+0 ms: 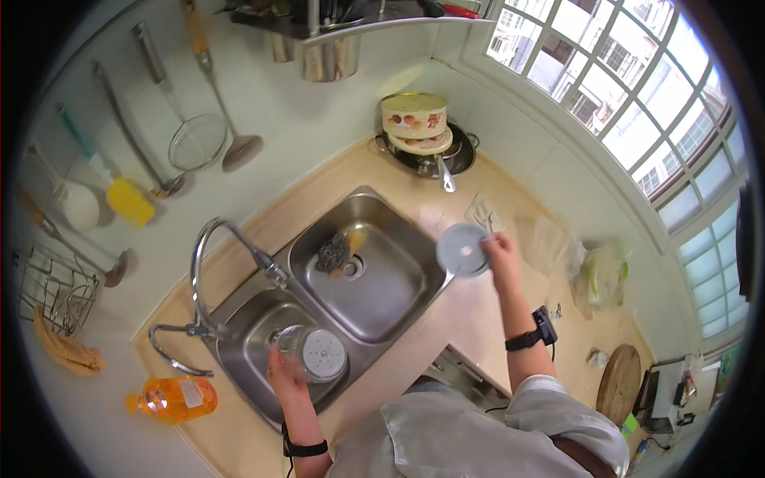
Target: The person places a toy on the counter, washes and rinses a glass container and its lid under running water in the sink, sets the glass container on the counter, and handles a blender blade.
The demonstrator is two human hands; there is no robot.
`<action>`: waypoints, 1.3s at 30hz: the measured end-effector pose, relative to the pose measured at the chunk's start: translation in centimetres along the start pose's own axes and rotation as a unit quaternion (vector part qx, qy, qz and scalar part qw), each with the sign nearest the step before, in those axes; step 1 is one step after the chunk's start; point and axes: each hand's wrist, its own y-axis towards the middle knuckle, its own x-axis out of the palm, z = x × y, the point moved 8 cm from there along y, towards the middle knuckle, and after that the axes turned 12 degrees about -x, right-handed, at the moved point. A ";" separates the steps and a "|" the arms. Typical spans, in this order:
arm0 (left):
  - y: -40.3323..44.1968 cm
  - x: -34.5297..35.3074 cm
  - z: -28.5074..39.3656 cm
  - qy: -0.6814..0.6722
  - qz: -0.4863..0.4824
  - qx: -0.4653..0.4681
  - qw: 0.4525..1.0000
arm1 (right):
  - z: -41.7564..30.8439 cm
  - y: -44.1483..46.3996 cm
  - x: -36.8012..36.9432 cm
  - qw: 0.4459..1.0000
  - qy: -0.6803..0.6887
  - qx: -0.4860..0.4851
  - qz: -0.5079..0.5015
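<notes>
My right hand pinches the edge of a round grey-blue lid, holding it over the counter just right of the sink. My left hand is over the smaller sink basin, its fingers slightly blurred. It is closed at the side of a clear container with a pale, dotted round face turned up towards me. Whether that face is a perforated top or the container's base, I cannot tell. A dark scouring pad lies in the larger basin beside the drain, with a yellowish piece near it.
The faucet arches over the sink's left side. An orange soap bottle lies at the left. Ladles and a strainer hang on the wall. A tin sits in a pan at the back; plastic bags and a round board are right.
</notes>
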 end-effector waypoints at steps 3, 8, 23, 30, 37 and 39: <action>-0.4 3.7 -1.9 -0.023 0.022 0.007 0.999 | -2.1 8.9 -3.4 0.999 0.012 0.023 0.042; 1.1 6.8 -6.0 -0.027 0.019 -0.018 0.999 | 3.7 23.7 -1.2 0.999 -0.015 0.013 0.034; 1.9 16.1 -12.4 0.044 -0.019 -0.123 0.991 | 11.3 23.8 1.9 1.000 0.014 -0.003 -0.028; 0.0 24.3 -16.6 0.124 -0.001 -0.221 0.967 | 2.9 -1.2 7.2 0.833 0.283 0.121 -0.460; 0.2 31.4 -22.6 0.118 -0.136 -0.272 0.945 | 3.3 0.5 2.8 0.970 0.080 -0.067 -0.221; -0.2 33.5 -23.6 0.096 -0.164 -0.298 0.935 | 2.9 2.8 1.4 0.978 0.070 -0.091 -0.174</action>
